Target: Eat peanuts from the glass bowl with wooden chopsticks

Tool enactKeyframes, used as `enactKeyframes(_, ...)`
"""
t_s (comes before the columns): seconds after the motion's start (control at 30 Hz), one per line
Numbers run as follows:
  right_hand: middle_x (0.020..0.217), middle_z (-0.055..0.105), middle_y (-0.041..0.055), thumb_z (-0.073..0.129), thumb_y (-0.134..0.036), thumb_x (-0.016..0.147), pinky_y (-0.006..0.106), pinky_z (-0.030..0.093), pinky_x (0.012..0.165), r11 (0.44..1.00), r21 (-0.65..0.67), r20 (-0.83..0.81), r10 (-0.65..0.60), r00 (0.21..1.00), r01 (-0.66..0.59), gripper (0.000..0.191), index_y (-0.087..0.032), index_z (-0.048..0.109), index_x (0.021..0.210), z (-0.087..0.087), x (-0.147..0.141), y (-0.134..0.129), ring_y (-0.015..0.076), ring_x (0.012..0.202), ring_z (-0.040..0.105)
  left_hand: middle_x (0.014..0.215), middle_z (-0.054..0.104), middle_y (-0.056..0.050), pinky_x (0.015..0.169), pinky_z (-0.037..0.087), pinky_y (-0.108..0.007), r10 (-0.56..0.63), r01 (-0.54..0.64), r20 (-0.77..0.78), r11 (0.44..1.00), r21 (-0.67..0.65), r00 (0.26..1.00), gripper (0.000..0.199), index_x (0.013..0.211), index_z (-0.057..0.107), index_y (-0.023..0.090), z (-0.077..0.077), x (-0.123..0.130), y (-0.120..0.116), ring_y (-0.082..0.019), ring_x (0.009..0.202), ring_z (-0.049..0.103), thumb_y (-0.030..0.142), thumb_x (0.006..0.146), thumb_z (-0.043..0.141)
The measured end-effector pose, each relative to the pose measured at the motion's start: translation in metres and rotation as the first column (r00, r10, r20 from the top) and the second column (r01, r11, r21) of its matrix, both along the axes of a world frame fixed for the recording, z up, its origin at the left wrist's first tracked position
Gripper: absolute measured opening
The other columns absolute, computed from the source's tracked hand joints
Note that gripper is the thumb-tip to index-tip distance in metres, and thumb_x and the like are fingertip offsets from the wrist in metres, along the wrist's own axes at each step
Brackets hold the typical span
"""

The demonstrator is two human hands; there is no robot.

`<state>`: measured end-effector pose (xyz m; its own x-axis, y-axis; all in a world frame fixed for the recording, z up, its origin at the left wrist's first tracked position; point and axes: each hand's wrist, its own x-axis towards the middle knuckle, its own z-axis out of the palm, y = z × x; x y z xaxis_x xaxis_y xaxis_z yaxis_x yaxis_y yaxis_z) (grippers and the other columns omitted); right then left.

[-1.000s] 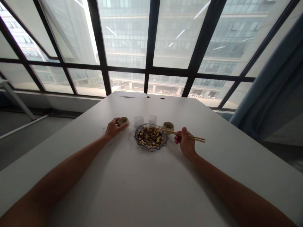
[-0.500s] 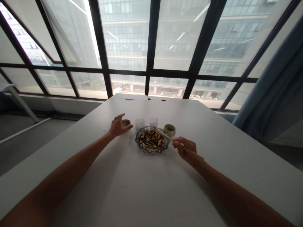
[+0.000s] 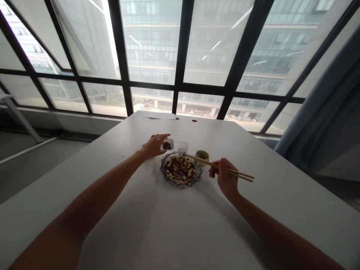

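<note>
My left hand (image 3: 153, 146) has thumb and fingers curved around a small clear plastic cup (image 3: 171, 142), which tilts so that dark bits show inside it. My right hand (image 3: 225, 174) holds a pair of wooden chopsticks (image 3: 209, 162). Their tips lie over the far rim of a scalloped glass bowl (image 3: 181, 185), with a small dark piece at the tips. In the bowl is a mix of pale nuts (image 3: 191, 174) and dark seeds (image 3: 180, 170). A second clear plastic cup (image 3: 182, 146) stands just behind the bowl.
An olive-green ceramic cup (image 3: 203, 155) stands at the bowl's right, behind the chopsticks. Another one is mostly hidden by my left hand. Papers (image 3: 154, 114) lie at the far end of the white table (image 3: 157, 225), before the windows. A blue curtain (image 3: 317, 120) hangs at right.
My left hand has moved right from the green cup to the left plastic cup, which now tilts and shows dark contents. My right hand has shifted slightly right, and the chopsticks lie flatter.
</note>
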<state>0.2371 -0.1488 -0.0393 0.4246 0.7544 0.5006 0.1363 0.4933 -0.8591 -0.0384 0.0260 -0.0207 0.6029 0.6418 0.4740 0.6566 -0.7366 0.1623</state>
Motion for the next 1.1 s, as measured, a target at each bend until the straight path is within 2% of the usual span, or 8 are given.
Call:
enactKeyframes(0.1, 0.052, 0.063, 0.0010, 0.057, -0.067, 0.087, 0.026, 0.047, 0.040, 0.998, 0.064, 0.120, 0.005, 0.993, -0.013, 0.050, -0.020, 0.063, 0.073, 0.010, -0.003, 0.002, 0.0137, 0.039, 0.057, 0.137, 0.058, -0.014, 0.107, 0.039, -0.045, -0.046, 0.046, 0.002, 0.995, 0.092, 0.999, 0.073, 0.145, 0.040, 0.019, 0.001, -0.005, -0.002, -0.031, 0.125, 0.054, 0.026, 0.078, 0.069)
enactKeyframes(0.27, 0.054, 0.066, 0.0015, 0.055, -0.064, 0.090, 0.027, 0.050, 0.047, 0.988, 0.138, 0.348, 0.021, 0.937, -0.073, 0.047, -0.022, 0.065, 0.072, 0.024, -0.017, 0.020, 0.0145, 0.045, 0.059, 0.140, 0.056, -0.014, 0.108, 0.039, -0.048, -0.053, 0.052, 0.009, 0.995, 0.090, 0.999, 0.073, 0.146, 0.039, 0.019, 0.001, -0.007, -0.003, -0.032, 0.126, 0.053, 0.027, 0.079, 0.069)
enactKeyframes(0.43, 0.059, 0.068, 0.0013, 0.062, -0.059, 0.087, 0.026, 0.050, 0.053, 0.979, 0.053, 0.539, 0.138, 0.831, -0.196, 0.040, -0.022, 0.070, 0.074, 0.033, -0.033, 0.054, 0.0139, 0.050, 0.061, 0.137, 0.060, -0.013, 0.108, 0.039, -0.048, -0.037, 0.034, 0.063, 0.998, 0.046, 0.997, 0.077, 0.146, 0.037, 0.020, 0.002, -0.005, -0.009, -0.032, 0.125, 0.056, 0.031, 0.078, 0.071)
enactKeyframes(0.5, 0.060, 0.068, 0.0017, 0.061, -0.060, 0.088, 0.025, 0.050, 0.051, 0.979, 0.028, 0.508, 0.158, 0.846, -0.200, 0.042, -0.022, 0.070, 0.074, 0.035, -0.034, 0.059, 0.0138, 0.050, 0.061, 0.134, 0.062, -0.013, 0.107, 0.040, -0.048, -0.026, 0.024, 0.077, 0.999, 0.033, 0.997, 0.077, 0.145, 0.038, 0.020, 0.003, -0.005, -0.011, -0.032, 0.123, 0.058, 0.033, 0.077, 0.072)
enactKeyframes(0.7, 0.050, 0.061, 0.0018, 0.054, -0.070, 0.087, 0.024, 0.043, 0.040, 0.993, 0.015, 0.335, 0.108, 0.936, -0.120, 0.057, -0.020, 0.067, 0.066, 0.045, -0.010, 0.033, 0.0122, 0.042, 0.053, 0.124, 0.069, -0.013, 0.104, 0.040, -0.047, 0.053, -0.053, 0.058, 0.999, -0.008, 0.997, 0.071, 0.138, 0.045, 0.020, 0.002, -0.004, -0.007, -0.032, 0.115, 0.064, 0.040, 0.076, 0.072)
enactKeyframes(0.83, 0.037, 0.051, 0.0015, 0.050, -0.080, 0.082, 0.022, 0.033, 0.031, 0.996, -0.053, 0.357, 0.084, 0.930, -0.070, 0.069, -0.019, 0.061, 0.051, 0.059, 0.007, 0.008, 0.0099, 0.032, 0.044, 0.113, 0.074, -0.012, 0.105, 0.037, -0.049, 0.142, -0.142, -0.008, 0.989, -0.026, 0.990, 0.065, 0.132, 0.051, 0.019, -0.003, 0.000, 0.002, -0.033, 0.109, 0.067, 0.048, 0.077, 0.070)
enactKeyframes(0.97, 0.033, 0.047, 0.0013, 0.050, -0.082, 0.080, 0.021, 0.031, 0.031, 0.999, -0.045, 0.433, 0.026, 0.901, -0.007, 0.073, -0.019, 0.058, 0.044, 0.075, 0.012, -0.003, 0.0095, 0.031, 0.042, 0.115, 0.073, -0.014, 0.109, 0.033, -0.052, 0.165, -0.167, -0.056, 0.985, -0.048, 0.985, 0.062, 0.129, 0.055, 0.019, -0.008, 0.000, 0.007, -0.035, 0.112, 0.065, 0.054, 0.079, 0.068)
enactKeyframes(1.1, 0.033, 0.048, 0.0012, 0.054, -0.082, 0.077, 0.020, 0.029, 0.029, 0.979, -0.171, 0.471, 0.176, 0.864, -0.106, 0.072, -0.018, 0.058, 0.044, 0.079, 0.002, 0.000, 0.0088, 0.029, 0.042, 0.129, 0.066, -0.015, 0.114, 0.026, -0.054, 0.151, -0.151, 0.000, 0.988, -0.018, 0.989, 0.062, 0.129, 0.058, 0.020, -0.013, -0.013, 0.000, -0.036, 0.122, 0.059, 0.059, 0.081, 0.065)
